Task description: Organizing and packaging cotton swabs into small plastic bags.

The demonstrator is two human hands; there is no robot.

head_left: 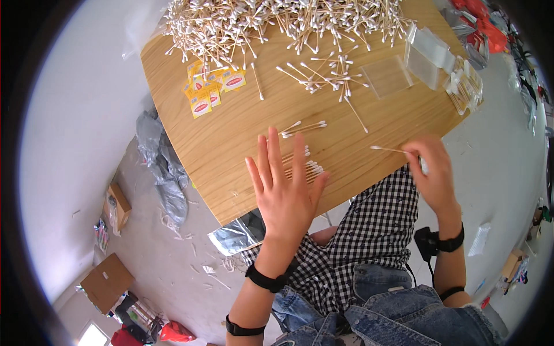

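Observation:
My left hand (285,187) is open, fingers spread, over a row of cotton swabs (312,168) near the table's front edge. The palm and fingers hide part of that row. Just beyond the fingertips lie a few more swabs (306,128). My right hand (430,170) is closed in a pinch on one cotton swab (388,149) at the table's right edge, its white tip pointing left. Farther back lies a loose cluster of swabs (332,75), and a large heap of swabs (288,20) covers the far side.
Yellow printed cards (202,92) lie at the left of the wooden table (225,155). On the right are a flat clear bag (386,76), a stack of clear bags (427,57) and a filled bag of swabs (464,86). Grey plastic (164,167) and cardboard boxes (108,282) lie on the floor.

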